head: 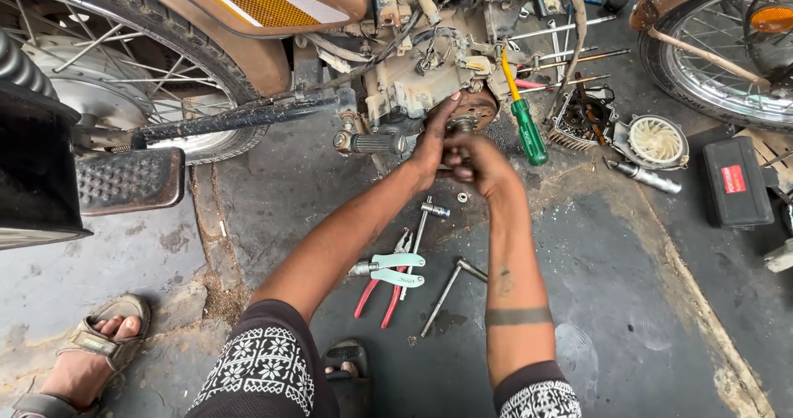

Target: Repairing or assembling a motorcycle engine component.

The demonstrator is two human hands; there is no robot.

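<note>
Stained grey concrete floor (628, 302), a motorcycle stripped down across the top. Both hands meet at the engine (413, 79), on a round, rusty-brown hub (477, 111) low on its side. The left hand (434, 141) lies against the hub with fingers spread; the right hand (479, 163) curls around a small part there, which cannot be made out. A green-handled screwdriver (525, 125) leans just beside. Pliers (388, 279) and socket wrenches (423, 224) lie below the forearms.
</note>
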